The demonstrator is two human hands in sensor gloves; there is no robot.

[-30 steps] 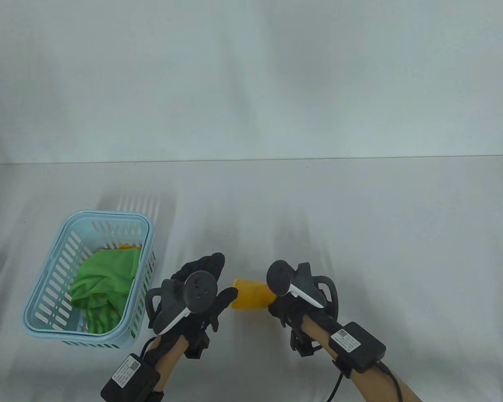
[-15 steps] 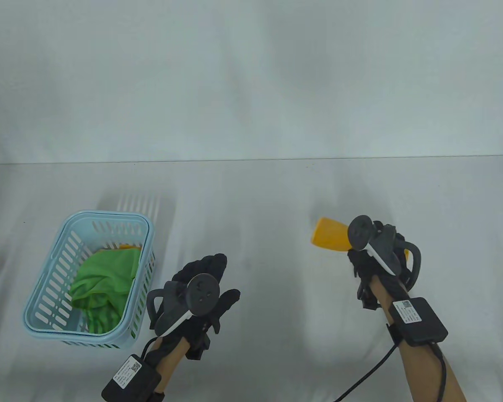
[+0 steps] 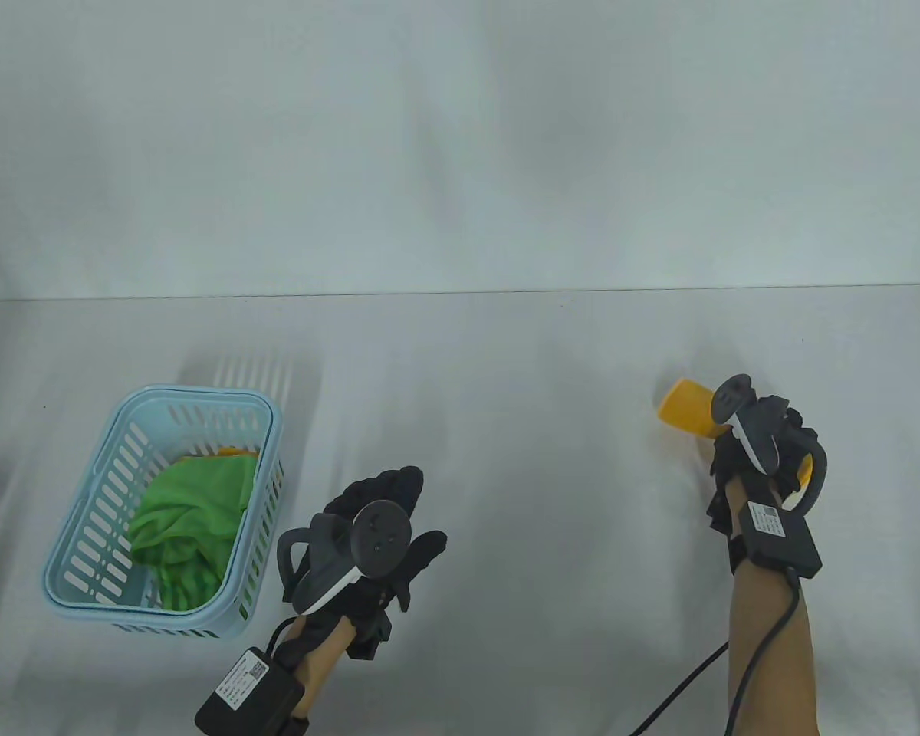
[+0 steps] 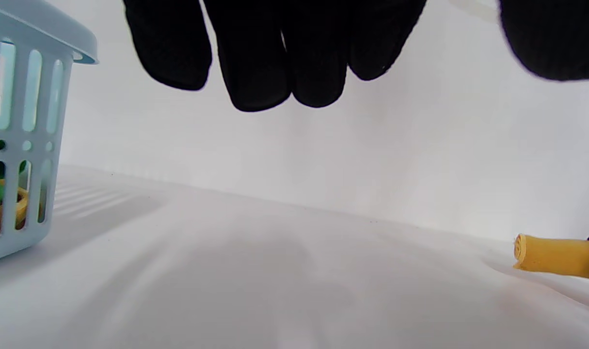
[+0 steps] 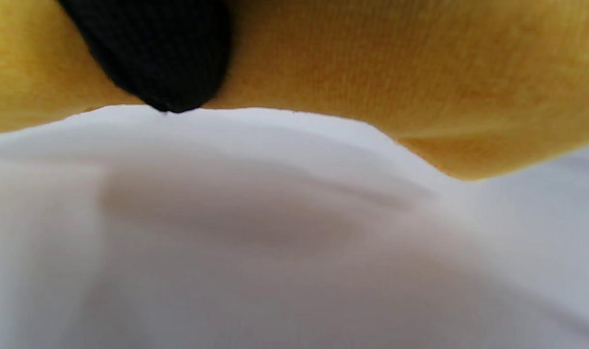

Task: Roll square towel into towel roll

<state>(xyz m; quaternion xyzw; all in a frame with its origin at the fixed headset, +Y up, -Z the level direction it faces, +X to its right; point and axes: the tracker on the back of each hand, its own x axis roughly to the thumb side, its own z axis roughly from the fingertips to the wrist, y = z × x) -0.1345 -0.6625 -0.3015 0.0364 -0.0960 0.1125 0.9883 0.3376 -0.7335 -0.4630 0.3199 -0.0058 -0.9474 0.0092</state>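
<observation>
- Broadly, we see the worktop (image 3: pixel 506 383) carrying a pale blue basket (image 3: pixel 84 583) on our left side, with crumpled green cloth (image 3: pixel 188 514) and a bit of orange cloth inside it.
- Well apart from the basket, on the right half of the worktop, our right hand (image 3: pixel 744 452) is wrapped round the yellow towel roll (image 3: pixel 686 410), fingers curled over one end, so the hand is clamped on it.
- Seen from the left wrist, the roll's long axis runs roughly level, low over or on the worktop; its free spiral end points toward the left, the gripped end toward the right.
- Our left hand (image 3: pixel 383 521) hovers near the basket with fingers (image 4: pixel 265 58) hanging relaxed and apart, holding nothing; it is far from the roll.
- We judge the rolling done, so setting the roll down falls to the right hand alone.
</observation>
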